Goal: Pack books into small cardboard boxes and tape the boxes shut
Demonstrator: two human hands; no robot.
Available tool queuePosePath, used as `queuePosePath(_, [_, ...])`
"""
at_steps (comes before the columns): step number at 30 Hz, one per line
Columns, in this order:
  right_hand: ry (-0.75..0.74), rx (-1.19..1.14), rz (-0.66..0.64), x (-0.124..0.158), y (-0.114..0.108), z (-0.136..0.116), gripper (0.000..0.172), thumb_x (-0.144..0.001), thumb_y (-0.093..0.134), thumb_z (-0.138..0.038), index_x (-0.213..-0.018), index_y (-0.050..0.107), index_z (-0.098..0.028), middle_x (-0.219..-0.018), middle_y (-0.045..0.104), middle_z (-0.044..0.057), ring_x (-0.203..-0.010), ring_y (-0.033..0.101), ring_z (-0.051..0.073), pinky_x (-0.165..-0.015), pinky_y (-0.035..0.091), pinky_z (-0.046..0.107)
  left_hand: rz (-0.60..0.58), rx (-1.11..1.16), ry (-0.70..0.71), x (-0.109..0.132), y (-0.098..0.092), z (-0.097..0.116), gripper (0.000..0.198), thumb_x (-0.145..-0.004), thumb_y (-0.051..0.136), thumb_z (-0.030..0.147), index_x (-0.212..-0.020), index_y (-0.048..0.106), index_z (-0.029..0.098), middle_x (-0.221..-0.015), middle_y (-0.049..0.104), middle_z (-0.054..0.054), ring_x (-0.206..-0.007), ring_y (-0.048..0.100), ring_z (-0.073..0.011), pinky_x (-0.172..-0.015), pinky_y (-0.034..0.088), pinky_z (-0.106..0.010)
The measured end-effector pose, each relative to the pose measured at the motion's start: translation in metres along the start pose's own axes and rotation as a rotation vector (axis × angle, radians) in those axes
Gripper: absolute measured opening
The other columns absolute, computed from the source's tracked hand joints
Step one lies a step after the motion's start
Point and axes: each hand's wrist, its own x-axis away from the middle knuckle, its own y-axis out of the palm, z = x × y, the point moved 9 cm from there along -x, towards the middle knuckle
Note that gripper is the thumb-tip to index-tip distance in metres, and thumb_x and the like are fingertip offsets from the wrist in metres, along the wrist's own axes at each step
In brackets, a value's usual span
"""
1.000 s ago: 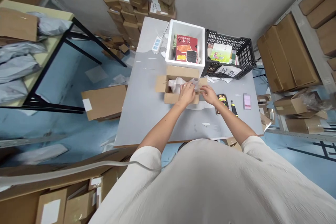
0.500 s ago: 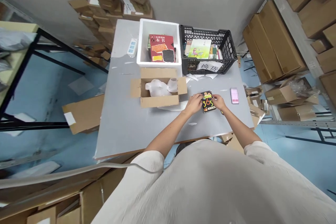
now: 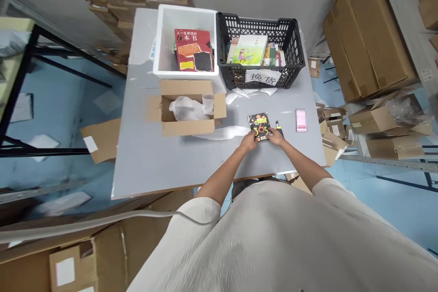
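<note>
A small black book [image 3: 259, 121] with a coloured "365" on its cover is held between both hands above the grey table [image 3: 160, 159]. My left hand [image 3: 249, 141] grips its lower left edge, fingers closed. Opposite it, my right hand [image 3: 275, 137] is closed on the lower right edge. Just beyond the right hand lies a slim black tool with a yellow part [image 3: 278, 126], partly covered by that hand. To the left stands an open cardboard box [image 3: 186, 127] with white foam wrap [image 3: 188, 108] inside.
Behind the box, a white foam bin [image 3: 186, 74] holds a red book [image 3: 194, 50]. Beside it, a black plastic crate [image 3: 294, 61] contains several books. A phone [image 3: 301, 120] lies at the right, with white paper scraps [image 3: 241, 93] before the crate. Shelving with cartons [image 3: 376, 41] stands right.
Both hands have shifted from the book's upper part to its lower side edges. The tool by the right hand shows more now. The camera view has also shifted.
</note>
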Motion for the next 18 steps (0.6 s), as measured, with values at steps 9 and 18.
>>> queuePosePath(9, [0.204,-0.106,-0.049,-0.010,0.008,0.021,0.054,-0.084,0.077,-0.026,-0.137,0.079,-0.022,-0.140,0.083,0.010,-0.128,0.080,0.027,-0.120,0.060,0.046,0.214,0.217,-0.145,0.004,0.004,-0.015,0.044,-0.082,0.072,0.011,-0.125,0.070,0.022,-0.155,0.064,-0.017,-0.136,0.070,-0.0314,-0.123,0.052,-0.042])
queuePosePath(18, [0.220,-0.210,-0.072,-0.005,0.002,0.016,0.046,-0.085,0.081,-0.027,-0.131,0.080,-0.023,-0.122,0.086,0.006,-0.116,0.082,0.025,-0.111,0.065,0.044,0.242,0.249,-0.324,0.009,0.000,-0.032,0.029,-0.088,0.071,0.010,-0.103,0.054,0.028,-0.113,0.074,-0.008,-0.115,0.072,-0.0297,-0.104,0.055,-0.042])
